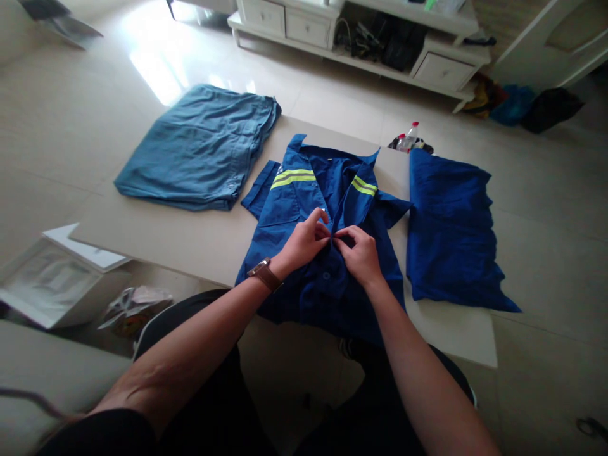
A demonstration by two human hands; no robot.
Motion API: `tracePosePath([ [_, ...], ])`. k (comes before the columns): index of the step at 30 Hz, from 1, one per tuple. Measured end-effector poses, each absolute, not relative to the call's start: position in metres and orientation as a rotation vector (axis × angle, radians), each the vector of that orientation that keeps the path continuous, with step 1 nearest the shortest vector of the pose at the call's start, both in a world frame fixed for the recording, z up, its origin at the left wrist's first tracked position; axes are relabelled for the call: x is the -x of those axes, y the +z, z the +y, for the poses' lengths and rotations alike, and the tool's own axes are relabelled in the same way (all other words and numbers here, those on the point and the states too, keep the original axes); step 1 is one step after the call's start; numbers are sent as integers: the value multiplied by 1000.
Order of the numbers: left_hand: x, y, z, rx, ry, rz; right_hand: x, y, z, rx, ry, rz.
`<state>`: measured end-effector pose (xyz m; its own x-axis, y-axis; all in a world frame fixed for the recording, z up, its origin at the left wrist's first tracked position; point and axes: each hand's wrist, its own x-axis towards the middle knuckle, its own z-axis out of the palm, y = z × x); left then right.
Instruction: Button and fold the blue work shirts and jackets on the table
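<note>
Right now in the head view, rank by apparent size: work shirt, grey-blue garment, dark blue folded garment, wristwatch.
1. work shirt, though it lies nearest the camera.
2. grey-blue garment and dark blue folded garment: too alike to rank.
3. wristwatch.

Through the head camera I look down on a low, pale beige table point(190, 244) that stands on a glossy tiled floor point(61, 126). Three garments lie on it side by side. On the left, a folded grey-blue garment point(199, 149) covers the table's far left corner. In the middle, a bright blue work shirt point(304, 196) with yellow-green reflective stripes lies front up, its collar pointing away from me and its hem spilling over the near edge. On the right, just beside the shirt, lies a folded dark blue garment point(451, 234).
</note>
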<state>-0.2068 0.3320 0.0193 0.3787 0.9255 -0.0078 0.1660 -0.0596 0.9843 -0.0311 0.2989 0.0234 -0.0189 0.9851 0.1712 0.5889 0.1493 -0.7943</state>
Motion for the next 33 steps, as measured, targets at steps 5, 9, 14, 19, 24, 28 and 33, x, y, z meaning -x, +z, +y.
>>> tracePosePath([
  [5,207,17,333,-1517,865,1018,31,23,298,1553,714,-1641],
  [9,209,18,335,-1466,866,985,31,26,299,1536,680,-1722],
  [14,211,20,336,-1482,839,996,31,28,298,1497,655,-1765],
  [19,213,21,337,-1558,839,960,30,22,299,1538,720,-1656],
  [24,212,20,337,-1618,869,923,31,20,300,1536,754,-1617],
  [28,212,20,337,-1684,864,931,33,18,300,1530,714,-1611],
  [33,212,20,336,-1701,864,948,33,18,299,1514,721,-1643],
])
